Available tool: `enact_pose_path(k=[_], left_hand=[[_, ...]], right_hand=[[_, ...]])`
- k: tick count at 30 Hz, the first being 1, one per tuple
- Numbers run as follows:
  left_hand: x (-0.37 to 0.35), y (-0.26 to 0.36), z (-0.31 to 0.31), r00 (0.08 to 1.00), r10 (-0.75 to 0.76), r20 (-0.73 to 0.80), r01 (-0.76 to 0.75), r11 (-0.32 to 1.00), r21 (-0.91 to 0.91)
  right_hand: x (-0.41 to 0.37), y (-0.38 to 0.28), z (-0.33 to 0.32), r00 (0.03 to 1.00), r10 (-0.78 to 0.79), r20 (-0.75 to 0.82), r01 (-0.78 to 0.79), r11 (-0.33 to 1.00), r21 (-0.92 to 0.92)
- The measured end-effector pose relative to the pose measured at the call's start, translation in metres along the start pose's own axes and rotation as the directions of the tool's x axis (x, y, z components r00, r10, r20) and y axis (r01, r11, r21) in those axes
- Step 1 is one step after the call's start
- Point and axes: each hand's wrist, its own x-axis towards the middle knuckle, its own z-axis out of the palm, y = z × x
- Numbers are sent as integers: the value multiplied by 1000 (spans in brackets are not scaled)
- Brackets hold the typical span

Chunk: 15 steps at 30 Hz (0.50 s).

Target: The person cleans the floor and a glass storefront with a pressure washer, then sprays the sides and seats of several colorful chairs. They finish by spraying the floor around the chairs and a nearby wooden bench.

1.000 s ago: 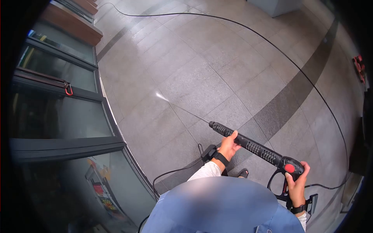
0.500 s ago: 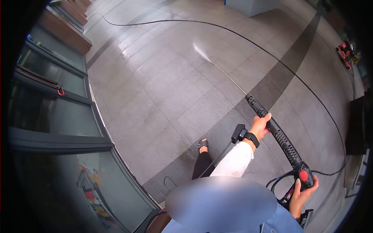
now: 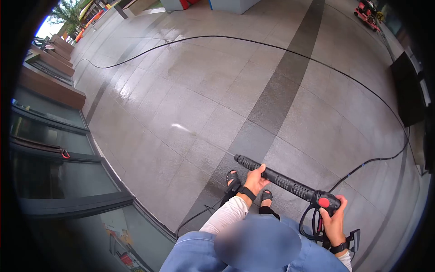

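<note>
A black pressure washer gun (image 3: 290,183) with a red round cap at its rear lies slantwise across the lower right of the head view. My left hand (image 3: 257,179) is wrapped round the front of its barrel. At the rear, my right hand (image 3: 333,222) grips the handle below the red cap. The thin lance is smeared by motion, and a short white spray of water (image 3: 180,127) shows beyond it over the wet tiles. A black hose (image 3: 351,173) runs from the gun toward the right.
The long hose (image 3: 217,36) arcs across the tiled floor (image 3: 190,99). Glass doors (image 3: 59,177) line the left side. A dark box (image 3: 404,88) stands at the right, and a red machine (image 3: 366,14) is at the far right. My sandalled feet (image 3: 267,195) are beside the gun.
The gun has swung left and lower, its spray moving leftward and down across the floor. Both hands keep their hold. The view has tilted up, and a second foot now shows.
</note>
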Motion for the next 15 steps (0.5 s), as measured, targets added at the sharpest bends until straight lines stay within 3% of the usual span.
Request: enact_pose_path(k=[2,4,5,6,8,10,11,15], left_hand=[[19,-7,84,993,8,121,-34,977,212],[42,-22,151,966,11,259,-94,947,308],[45,-25,179,960,-21,280,-80,935,347],[41,-24,197,947,-20,321,-99,932,349],[33,-13,196,940,-16,342,-107,935,339],[49,9,169,955,-7,298,-89,947,308],[53,24,140,965,-3,264,-66,966,252],[23,72,-8,1000,2,-16,-2,999,35]], right_hand=[[-20,13,-2,962,54,-266,-37,997,70],[-21,22,-3,878,-54,-476,8,995,-98],[-16,-15,-11,860,341,-379,-283,938,202],[-12,10,-14,850,148,-505,-133,989,66],[-12,-15,-11,846,290,-448,-241,956,165],[9,4,-4,893,45,-448,-55,998,-9],[18,-27,7,923,122,-366,-119,992,31],[50,-37,51,1000,-9,26,9,999,31]])
